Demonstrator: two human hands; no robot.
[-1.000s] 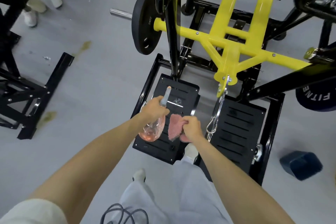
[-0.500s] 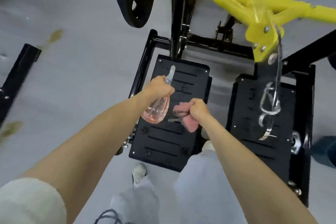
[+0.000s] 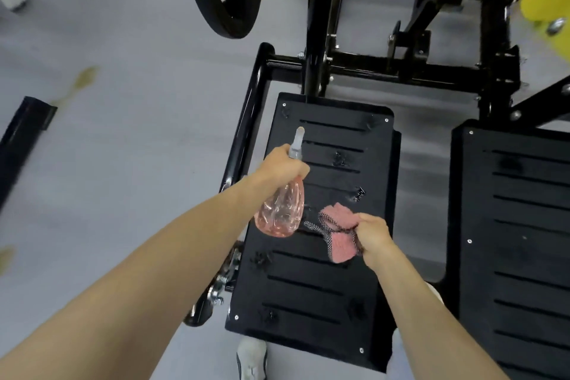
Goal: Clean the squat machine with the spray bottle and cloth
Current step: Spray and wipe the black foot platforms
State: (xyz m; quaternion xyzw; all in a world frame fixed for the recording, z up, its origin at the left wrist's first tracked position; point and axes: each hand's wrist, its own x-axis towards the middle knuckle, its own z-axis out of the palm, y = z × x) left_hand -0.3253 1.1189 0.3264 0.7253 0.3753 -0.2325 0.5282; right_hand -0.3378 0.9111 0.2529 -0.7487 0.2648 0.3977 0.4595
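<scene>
Spray bottle (image 3: 282,210) over the middle of the squat machine's left footplate (image 3: 324,287), nozzle pointing at the plate's far end; left grip (image 3: 282,165) wrapped closed round its neck. Cloth (image 3: 337,231) just beside the bottle, also above the footplate, bunched in the right grip (image 3: 373,234), fingers pinched closed on it. Looks like spray-then-wipe: mist the footplate evenly, spread the cloth flat, wipe along the slots and over the scuffs.

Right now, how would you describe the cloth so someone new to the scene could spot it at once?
Start at the black slotted footplate nearer the weight plate. Above its middle, the right hand grips a bunched cloth. It is the only soft pink thing, edged with dark mesh, beside the clear pinkish spray bottle held in the left hand.
</scene>
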